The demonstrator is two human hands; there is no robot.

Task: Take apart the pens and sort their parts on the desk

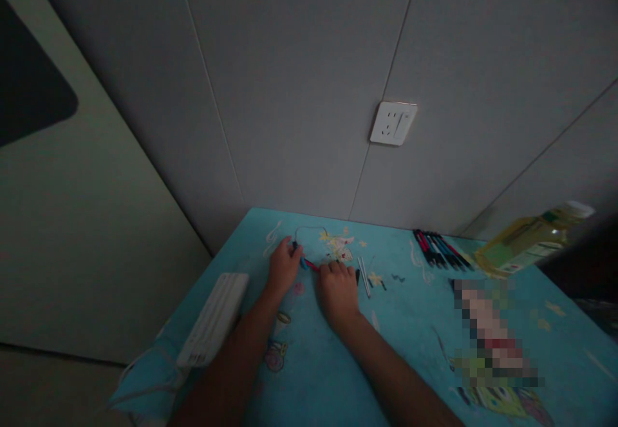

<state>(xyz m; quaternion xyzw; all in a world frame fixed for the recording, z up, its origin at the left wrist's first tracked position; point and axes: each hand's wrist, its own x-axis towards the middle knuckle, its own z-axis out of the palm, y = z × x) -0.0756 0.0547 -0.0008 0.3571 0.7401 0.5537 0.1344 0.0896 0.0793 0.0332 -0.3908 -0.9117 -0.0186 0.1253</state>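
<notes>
My left hand (284, 265) is closed, thumb against fingers, on a small dark pen part (295, 245) above the turquoise table cover (309, 350). A slim red pen piece (311, 265) runs from near its fingertips to my right hand (338, 290). The right hand's fingers curl down over the red piece's end, hiding how it is gripped. A black tip (358, 276) shows beside the right fingers. Thin silvery rods (364, 277), like pen refills, lie just to the right. Small dark bits (398, 278) rest farther right.
Several red, blue and black pens (440, 250) lie in a row at the back right. Near them a bottle of yellow liquid (524, 241) appears tilted. A white power strip (215, 319) lies left of my forearm. Behind the table is a grey wall with a socket (393, 123).
</notes>
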